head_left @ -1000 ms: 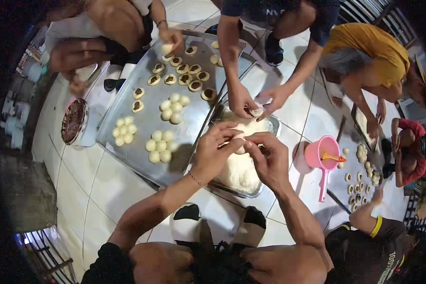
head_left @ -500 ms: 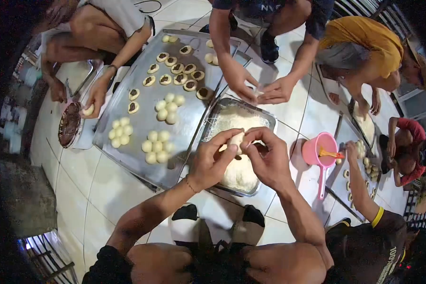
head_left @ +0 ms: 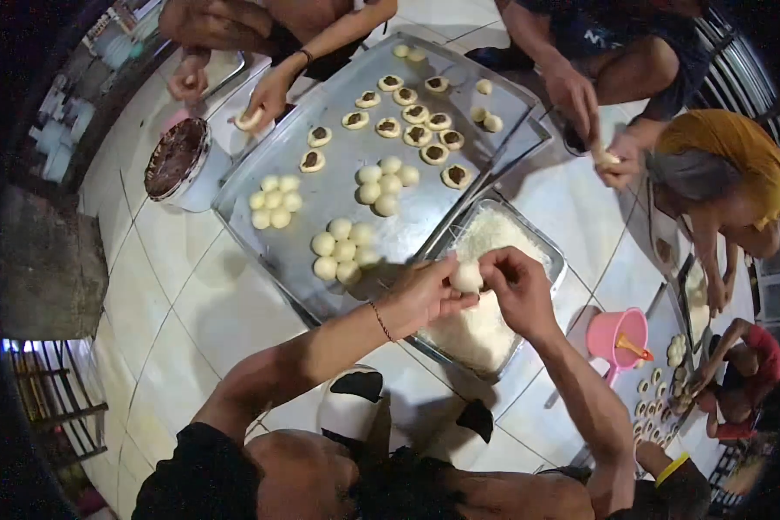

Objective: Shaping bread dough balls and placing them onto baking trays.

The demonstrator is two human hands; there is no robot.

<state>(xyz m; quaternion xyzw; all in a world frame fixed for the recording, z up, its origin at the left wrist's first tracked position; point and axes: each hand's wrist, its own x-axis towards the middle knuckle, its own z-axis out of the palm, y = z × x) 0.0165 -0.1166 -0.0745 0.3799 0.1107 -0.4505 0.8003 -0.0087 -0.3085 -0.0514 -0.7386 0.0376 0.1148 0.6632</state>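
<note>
Left hand: partly curled, palm side up, thumb and fingers around 1 pale dough ball. Right hand: half closed, thumb and index tips at the ball's right side; can't tell if they grip it or only touch. Ball is up in the air, over the near-left part of a rectangular metal tray of pale crumbs. Dark braided bracelet on left wrist.

Large metal baking sheet sits just left of the crumb tray. On it: 3 tight clusters of plain balls, nearest cluster close to left hand. Farther up, flat dough rounds with brown centers, spread out.

Round tub of brown filling beside the sheet's left corner. Co-worker's hand near it holds a dough piece. Another co-worker's hand, past the crumb tray, also has pale dough.

Pink dipper on floor to the right, orange-handled utensil in it. 2nd sheet beyond it carries more filled rounds.
</note>
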